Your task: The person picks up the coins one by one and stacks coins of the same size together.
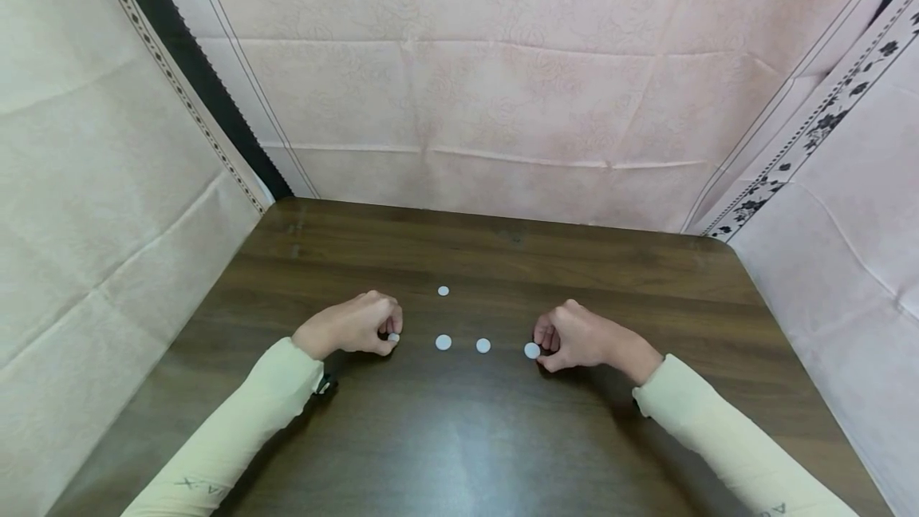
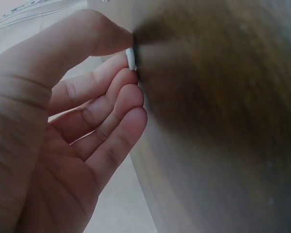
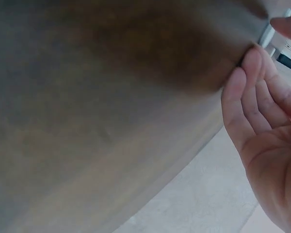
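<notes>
Both hands are low over the dark wooden table (image 1: 445, 437). My left hand (image 1: 359, 324) pinches a small white disc (image 1: 393, 337) between thumb and fingers at the tabletop. In the left wrist view that disc (image 2: 131, 58) shows edge-on between the thumb (image 2: 97, 34) and index finger, the other fingers curled beside it. Over on the right, my right hand (image 1: 585, 336) holds a larger white disc (image 1: 532, 350) by its edge with thumb and fingertips. The right wrist view shows part of this disc (image 3: 266, 35) at the upper right, between thumb and fingers.
Between the hands lie a large white disc (image 1: 443, 342) and a smaller disc (image 1: 483, 345). Another small disc (image 1: 443, 291) lies farther back. A pale patterned cloth (image 1: 488, 102) hangs behind the table, with more cloth at both sides.
</notes>
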Demonstrator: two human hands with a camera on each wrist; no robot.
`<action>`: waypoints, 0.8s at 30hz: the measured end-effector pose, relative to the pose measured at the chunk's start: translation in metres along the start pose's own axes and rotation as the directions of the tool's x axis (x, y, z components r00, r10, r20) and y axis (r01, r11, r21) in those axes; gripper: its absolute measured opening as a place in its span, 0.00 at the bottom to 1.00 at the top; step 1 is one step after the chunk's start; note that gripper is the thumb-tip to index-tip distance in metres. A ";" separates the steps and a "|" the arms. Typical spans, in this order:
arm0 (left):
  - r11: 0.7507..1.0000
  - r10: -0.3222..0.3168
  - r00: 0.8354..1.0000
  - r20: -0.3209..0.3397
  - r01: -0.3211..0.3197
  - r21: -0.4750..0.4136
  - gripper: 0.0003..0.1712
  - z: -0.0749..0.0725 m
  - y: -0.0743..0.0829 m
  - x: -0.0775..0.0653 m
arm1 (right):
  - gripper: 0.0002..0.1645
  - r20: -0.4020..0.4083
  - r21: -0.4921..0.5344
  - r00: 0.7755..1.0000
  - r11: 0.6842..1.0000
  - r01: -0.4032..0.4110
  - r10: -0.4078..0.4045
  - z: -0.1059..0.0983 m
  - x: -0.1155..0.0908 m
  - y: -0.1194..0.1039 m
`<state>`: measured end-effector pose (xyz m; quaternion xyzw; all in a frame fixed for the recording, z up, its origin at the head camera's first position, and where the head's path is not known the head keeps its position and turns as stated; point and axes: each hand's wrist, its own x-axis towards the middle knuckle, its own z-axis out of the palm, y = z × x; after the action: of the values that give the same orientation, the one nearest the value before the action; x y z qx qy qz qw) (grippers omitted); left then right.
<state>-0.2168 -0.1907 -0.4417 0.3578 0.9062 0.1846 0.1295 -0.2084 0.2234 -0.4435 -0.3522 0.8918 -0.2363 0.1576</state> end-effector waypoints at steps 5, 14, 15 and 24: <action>1.000 0.002 1.000 -0.001 -0.002 -0.005 0.04 0.001 0.000 -0.003 | 0.10 0.073 0.050 0.997 0.998 -0.039 0.035 -0.014 0.002 -0.004; 1.000 0.024 0.999 -0.031 -0.024 -0.005 0.03 0.004 0.000 -0.003 | 0.15 0.093 -0.032 0.994 0.998 -0.048 0.051 -0.036 0.028 -0.013; 1.000 0.024 0.999 -0.034 -0.024 -0.003 0.03 0.004 -0.001 -0.003 | 0.15 0.092 -0.043 0.995 0.998 -0.039 0.043 -0.038 0.033 -0.015; 1.000 0.028 0.998 -0.049 -0.027 0.014 0.03 0.005 -0.001 -0.005 | 0.19 0.080 -0.088 0.996 0.995 0.041 -0.034 -0.041 0.077 -0.033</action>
<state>-0.2122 -0.1943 -0.4460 0.3665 0.9053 0.1890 0.1021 -0.2629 0.1606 -0.4008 -0.3844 0.8878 -0.1852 0.1722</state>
